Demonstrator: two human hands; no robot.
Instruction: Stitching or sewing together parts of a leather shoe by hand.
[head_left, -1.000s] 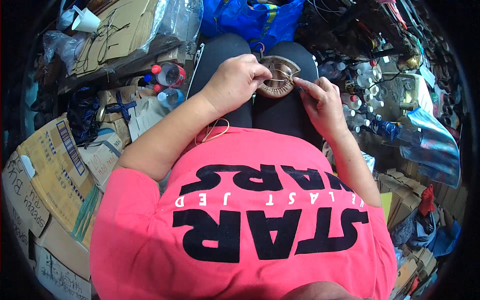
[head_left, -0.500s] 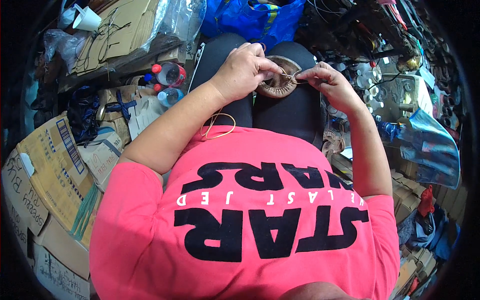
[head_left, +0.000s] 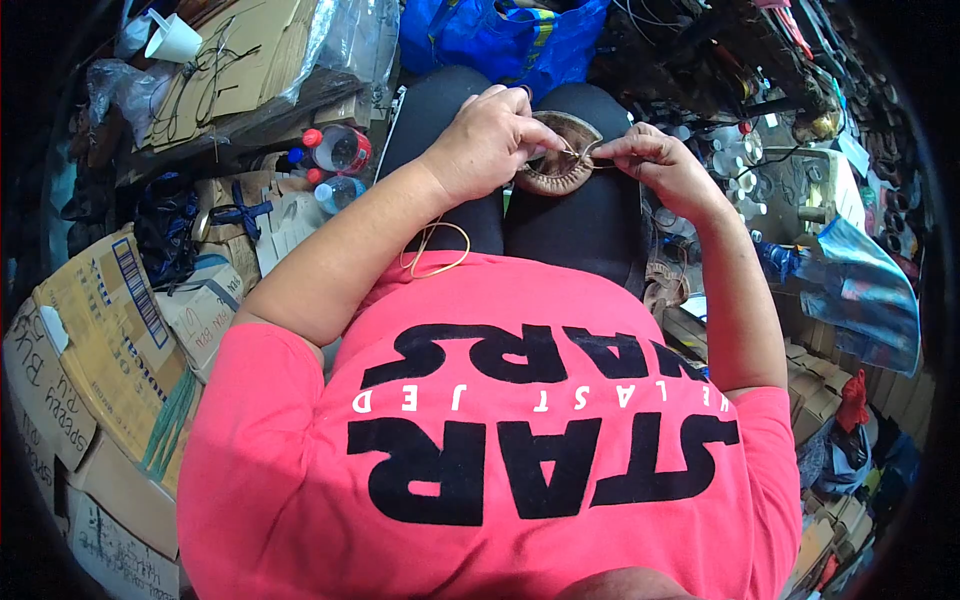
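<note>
Hands meet over the lap, far from the pink shirt point(head_left: 500, 440) that fills the near half of the view. The left hand point(head_left: 487, 140) curls around a small round tan coil point(head_left: 556, 165) that rests on the knees of the black trousers point(head_left: 570, 220); its fingers are pressed together on the coil's left and far edge, the thumb reaching toward the middle. The right hand point(head_left: 655, 160) sits just to the right of the coil, thumb and forefinger pinched on a thin wire point(head_left: 580, 152) that runs from the coil's far rim toward the fingertips. What the wire is made of is too fine to tell.

A loop of pale rubber band point(head_left: 437, 250) lies against the left forearm, just beyond the shirt's hem. On the left, near the left knee, two clear bottles with red caps point(head_left: 335, 150) lie on their sides among cardboard boxes point(head_left: 110, 320). A white paper cup point(head_left: 172, 40) lies tipped at the far left on flattened cardboard. A blue bag point(head_left: 500, 35) sits beyond the knees. On the right, a shiny blue foil sheet point(head_left: 850, 290) lies among tangled cables and small parts.
</note>
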